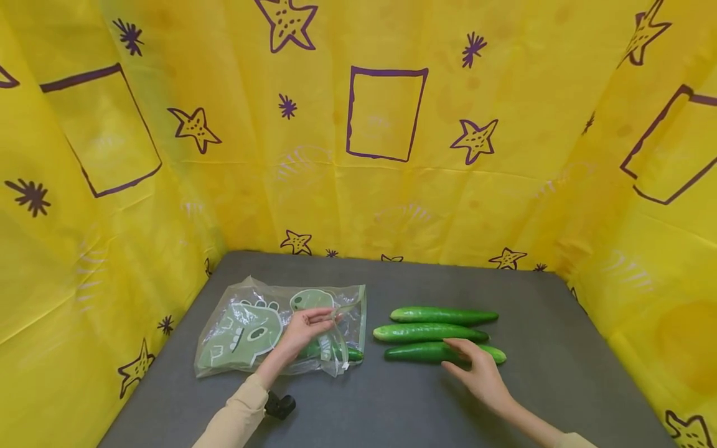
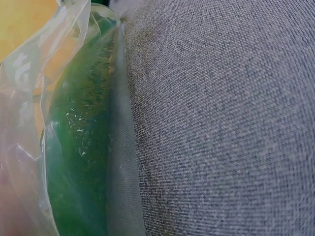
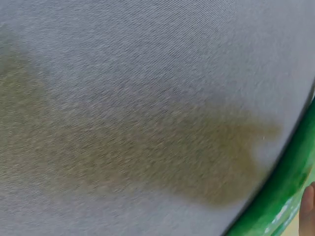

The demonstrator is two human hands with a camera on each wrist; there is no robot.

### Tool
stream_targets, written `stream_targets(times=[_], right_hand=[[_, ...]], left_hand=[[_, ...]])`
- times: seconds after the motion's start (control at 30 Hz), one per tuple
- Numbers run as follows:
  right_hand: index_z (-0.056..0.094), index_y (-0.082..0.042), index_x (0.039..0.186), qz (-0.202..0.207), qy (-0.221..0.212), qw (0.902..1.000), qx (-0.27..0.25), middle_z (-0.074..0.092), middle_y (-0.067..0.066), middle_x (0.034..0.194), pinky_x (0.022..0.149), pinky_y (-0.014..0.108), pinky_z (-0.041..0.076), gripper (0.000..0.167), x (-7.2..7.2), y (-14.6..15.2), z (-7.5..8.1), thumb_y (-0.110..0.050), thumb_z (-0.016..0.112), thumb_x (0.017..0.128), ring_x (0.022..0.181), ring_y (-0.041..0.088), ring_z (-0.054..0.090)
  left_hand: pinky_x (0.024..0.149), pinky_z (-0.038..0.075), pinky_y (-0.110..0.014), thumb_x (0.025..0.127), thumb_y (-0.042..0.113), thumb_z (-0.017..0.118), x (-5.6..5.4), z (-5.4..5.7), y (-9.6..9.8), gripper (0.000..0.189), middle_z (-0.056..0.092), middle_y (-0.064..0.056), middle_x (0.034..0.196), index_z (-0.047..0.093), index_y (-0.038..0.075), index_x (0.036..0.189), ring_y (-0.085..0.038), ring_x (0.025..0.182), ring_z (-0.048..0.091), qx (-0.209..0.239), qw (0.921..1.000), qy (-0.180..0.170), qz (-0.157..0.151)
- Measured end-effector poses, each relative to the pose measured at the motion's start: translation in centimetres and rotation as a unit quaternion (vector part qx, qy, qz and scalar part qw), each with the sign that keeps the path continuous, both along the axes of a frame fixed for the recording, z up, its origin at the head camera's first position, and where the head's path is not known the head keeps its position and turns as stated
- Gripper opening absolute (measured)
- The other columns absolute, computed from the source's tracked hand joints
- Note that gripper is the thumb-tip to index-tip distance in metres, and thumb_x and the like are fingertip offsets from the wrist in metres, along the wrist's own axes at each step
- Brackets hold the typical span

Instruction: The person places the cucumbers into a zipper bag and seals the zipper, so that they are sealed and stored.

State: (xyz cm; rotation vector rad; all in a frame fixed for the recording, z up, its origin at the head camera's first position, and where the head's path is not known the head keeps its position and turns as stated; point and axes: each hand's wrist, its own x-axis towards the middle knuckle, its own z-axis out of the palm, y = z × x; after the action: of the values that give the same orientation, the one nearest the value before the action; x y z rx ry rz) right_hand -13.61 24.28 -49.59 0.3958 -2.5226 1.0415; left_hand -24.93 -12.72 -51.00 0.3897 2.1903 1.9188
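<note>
A clear zip bag (image 1: 241, 339) with green cartoon dinosaur prints lies on the left of the table. My left hand (image 1: 305, 326) pinches the bag near its mouth, on the right side. Inside, along the near edge, lies a cucumber (image 2: 81, 137), seen through the plastic in the left wrist view. To the right are three cucumbers side by side: a far one (image 1: 442, 315), a middle one (image 1: 428, 333) and a near one (image 1: 414, 352). Over the near one is my right hand (image 1: 478, 373), thumb and fingers spread apart; fingertips (image 3: 307, 206) show right beside its green skin.
The dark grey cloth table (image 1: 381, 410) reaches back to a yellow curtain (image 1: 381, 205) with purple stars and outlines, which also hangs at both sides. A small black object (image 1: 280, 406) is by my left wrist.
</note>
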Motion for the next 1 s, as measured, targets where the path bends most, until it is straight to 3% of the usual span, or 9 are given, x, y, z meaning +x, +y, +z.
stream_targets(times=[0.27,0.5,0.63,0.83,1.0], right_hand=[[0.066,0.000,0.111,-0.038,0.000,0.9992,0.007,0.070,0.012,0.107,0.071,0.036,0.058,0.045,0.5,1.7,0.2,-0.002,0.081,0.069,0.091,0.031,0.067],[0.066,-0.001,0.113,-0.090,-0.019,0.9958,0.004,0.068,0.012,0.110,0.068,0.032,0.058,0.046,0.8,3.0,0.3,-0.005,0.081,0.070,0.093,0.030,0.064],[0.064,0.001,0.115,-0.111,-0.024,0.9935,0.002,0.066,0.017,0.111,0.066,0.031,0.058,0.048,0.7,3.8,0.3,-0.006,0.081,0.071,0.096,0.037,0.063],[0.061,0.002,0.120,-0.132,-0.077,0.9882,0.000,0.062,0.023,0.117,0.071,0.037,0.058,0.051,0.5,5.1,0.8,-0.014,0.080,0.075,0.103,0.044,0.059],[0.056,0.001,0.127,-0.146,-0.159,0.9765,0.004,0.054,0.028,0.126,0.078,0.044,0.057,0.057,0.4,6.6,1.2,-0.025,0.076,0.080,0.109,0.047,0.055]], left_hand=[[0.085,0.053,-0.018,0.088,0.007,0.066,0.3,0.0,-0.3,0.041,0.060,-0.029,0.121,0.056,-0.008,0.125,0.000,0.093,0.065,0.013,0.9999,-0.001,0.005],[0.085,0.053,-0.019,0.087,0.007,0.066,0.2,-0.1,-0.2,0.042,0.060,-0.029,0.120,0.055,-0.009,0.125,-0.002,0.094,0.066,0.016,0.9999,-0.005,0.003],[0.085,0.053,-0.019,0.087,0.008,0.066,0.2,0.0,-0.1,0.042,0.062,-0.028,0.118,0.056,-0.009,0.125,-0.002,0.093,0.066,0.016,0.9998,-0.006,0.003],[0.084,0.053,-0.018,0.088,0.008,0.066,0.3,0.2,-0.1,0.042,0.062,-0.029,0.118,0.055,-0.009,0.125,0.001,0.090,0.066,0.016,0.9998,-0.007,-0.001],[0.083,0.053,-0.016,0.088,0.009,0.066,0.3,0.3,-0.1,0.042,0.063,-0.027,0.117,0.056,-0.007,0.125,0.001,0.090,0.066,0.007,1.0000,-0.004,0.000]])
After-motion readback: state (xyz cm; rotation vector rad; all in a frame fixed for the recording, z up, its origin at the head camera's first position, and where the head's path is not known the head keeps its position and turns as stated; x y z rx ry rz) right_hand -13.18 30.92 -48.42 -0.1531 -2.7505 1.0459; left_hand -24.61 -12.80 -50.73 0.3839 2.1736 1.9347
